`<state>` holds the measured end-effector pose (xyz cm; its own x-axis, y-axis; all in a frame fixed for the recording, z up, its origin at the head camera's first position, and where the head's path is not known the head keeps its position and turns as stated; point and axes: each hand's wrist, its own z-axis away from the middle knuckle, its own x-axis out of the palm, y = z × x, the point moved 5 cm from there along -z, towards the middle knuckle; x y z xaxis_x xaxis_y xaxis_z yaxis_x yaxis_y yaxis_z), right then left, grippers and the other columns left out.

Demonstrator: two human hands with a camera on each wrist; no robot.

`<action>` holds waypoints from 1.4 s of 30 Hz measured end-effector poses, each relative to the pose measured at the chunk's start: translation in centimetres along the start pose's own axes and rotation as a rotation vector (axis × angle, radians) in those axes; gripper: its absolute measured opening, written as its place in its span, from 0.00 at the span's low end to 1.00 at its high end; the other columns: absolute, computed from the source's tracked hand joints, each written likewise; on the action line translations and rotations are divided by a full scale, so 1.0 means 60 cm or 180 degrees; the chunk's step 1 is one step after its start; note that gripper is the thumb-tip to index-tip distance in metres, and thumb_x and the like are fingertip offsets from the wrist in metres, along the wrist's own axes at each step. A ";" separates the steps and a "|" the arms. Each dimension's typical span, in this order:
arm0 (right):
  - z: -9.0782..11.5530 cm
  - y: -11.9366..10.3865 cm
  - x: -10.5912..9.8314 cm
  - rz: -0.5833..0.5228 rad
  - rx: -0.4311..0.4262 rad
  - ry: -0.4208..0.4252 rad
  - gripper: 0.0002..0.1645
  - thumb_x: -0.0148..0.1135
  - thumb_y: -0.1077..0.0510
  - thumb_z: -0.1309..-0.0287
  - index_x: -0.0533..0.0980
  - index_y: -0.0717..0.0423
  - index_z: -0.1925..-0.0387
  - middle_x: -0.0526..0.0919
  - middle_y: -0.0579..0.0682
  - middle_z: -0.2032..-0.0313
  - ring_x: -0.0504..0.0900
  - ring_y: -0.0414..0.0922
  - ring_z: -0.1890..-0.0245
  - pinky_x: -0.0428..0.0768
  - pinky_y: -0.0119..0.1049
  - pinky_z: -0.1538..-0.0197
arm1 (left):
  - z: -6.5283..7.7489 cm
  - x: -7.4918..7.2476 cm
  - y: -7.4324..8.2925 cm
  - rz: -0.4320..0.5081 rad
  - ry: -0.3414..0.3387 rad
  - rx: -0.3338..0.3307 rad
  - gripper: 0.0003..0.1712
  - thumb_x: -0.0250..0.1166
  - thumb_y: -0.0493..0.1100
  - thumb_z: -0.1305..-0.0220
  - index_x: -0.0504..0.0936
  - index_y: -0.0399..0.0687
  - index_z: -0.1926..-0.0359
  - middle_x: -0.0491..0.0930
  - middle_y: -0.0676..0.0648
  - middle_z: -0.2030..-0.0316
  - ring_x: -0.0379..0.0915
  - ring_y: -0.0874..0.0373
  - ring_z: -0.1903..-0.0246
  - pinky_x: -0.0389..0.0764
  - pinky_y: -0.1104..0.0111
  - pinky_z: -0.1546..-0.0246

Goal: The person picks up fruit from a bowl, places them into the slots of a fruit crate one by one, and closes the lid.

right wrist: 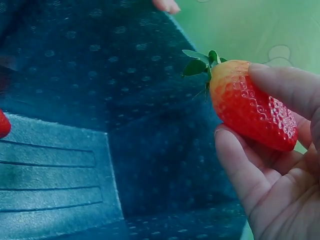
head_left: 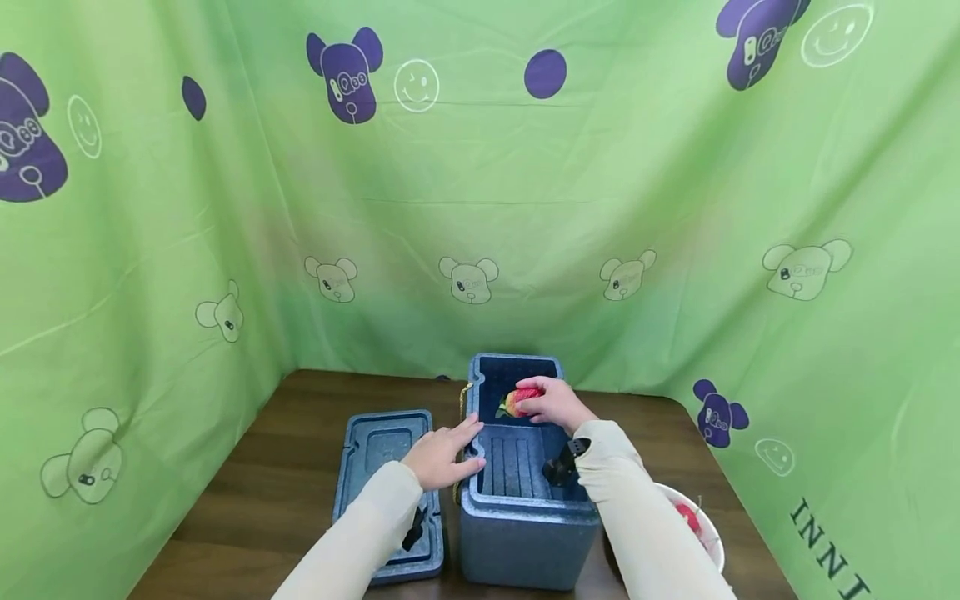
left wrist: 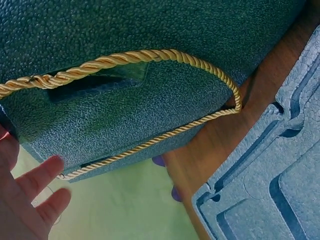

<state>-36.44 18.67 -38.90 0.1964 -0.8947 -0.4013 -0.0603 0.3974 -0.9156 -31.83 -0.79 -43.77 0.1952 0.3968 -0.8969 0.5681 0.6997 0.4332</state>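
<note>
red strawberry point(right wrist: 245, 105) is pinched in right grip point(head_left: 553, 404) over blue box point(head_left: 528, 550); left grip point(head_left: 442, 456) spreads wide at its rim point(head_left: 525, 502)

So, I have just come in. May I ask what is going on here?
A person is holding a strawberry in the right hand, over the opening of a blue box. The left hand, fingers spread, is at the box's left rim. The lid is off and lies on the table to the left. On the right, a white bowl with something red in it is partly hidden by the right sleeve.
</note>
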 end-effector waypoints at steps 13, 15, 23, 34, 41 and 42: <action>-0.007 0.033 0.023 0.0172 0.0037 0.0083 0.28 0.65 0.67 0.49 0.71 0.75 0.46 0.81 0.61 0.60 0.79 0.41 0.71 0.83 0.40 0.66 | 0.003 -0.001 0.001 0.0078 -0.0151 -0.0076 0.37 0.50 0.60 0.31 0.57 0.52 0.27 0.51 0.52 0.27 0.62 0.53 0.34 0.68 0.54 0.39; -0.007 0.036 0.025 0.0193 0.0024 0.0076 0.28 0.66 0.68 0.50 0.71 0.75 0.47 0.81 0.61 0.61 0.79 0.40 0.72 0.83 0.39 0.68 | 0.003 0.001 0.000 0.0090 -0.0164 -0.0073 0.37 0.49 0.61 0.31 0.57 0.52 0.26 0.50 0.52 0.26 0.61 0.53 0.34 0.67 0.54 0.39; -0.009 0.051 0.036 0.0256 0.0116 0.0080 0.27 0.66 0.68 0.51 0.72 0.74 0.47 0.82 0.60 0.62 0.79 0.41 0.72 0.82 0.36 0.69 | 0.005 0.003 -0.002 0.0168 -0.0169 -0.0036 0.38 0.48 0.61 0.30 0.55 0.50 0.26 0.49 0.52 0.26 0.62 0.53 0.35 0.66 0.55 0.38; -0.012 0.057 0.042 0.0425 0.0146 0.0045 0.25 0.66 0.67 0.52 0.74 0.72 0.49 0.82 0.61 0.61 0.80 0.45 0.69 0.82 0.39 0.68 | 0.007 0.004 -0.006 0.0155 -0.0166 -0.0101 0.37 0.49 0.60 0.30 0.55 0.53 0.26 0.48 0.53 0.26 0.64 0.52 0.36 0.67 0.53 0.39; -0.013 0.064 0.043 0.0545 0.0103 -0.0020 0.25 0.66 0.68 0.52 0.75 0.72 0.50 0.81 0.60 0.61 0.80 0.45 0.69 0.83 0.39 0.69 | 0.005 0.003 -0.005 0.0148 -0.0147 -0.0077 0.38 0.48 0.62 0.31 0.56 0.54 0.26 0.50 0.54 0.26 0.63 0.53 0.35 0.67 0.55 0.39; -0.012 0.064 0.044 0.0549 0.0096 -0.0036 0.25 0.66 0.68 0.52 0.75 0.73 0.50 0.82 0.61 0.61 0.80 0.45 0.69 0.83 0.39 0.69 | 0.005 0.003 -0.004 0.0145 -0.0148 -0.0076 0.38 0.48 0.62 0.31 0.56 0.54 0.26 0.50 0.54 0.27 0.63 0.53 0.35 0.67 0.55 0.39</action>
<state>-36.89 17.71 -43.49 0.1968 -0.8103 -0.5520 -0.0647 0.5511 -0.8319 -31.72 -1.08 -44.06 0.2576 0.4010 -0.8791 0.5386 0.6957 0.4752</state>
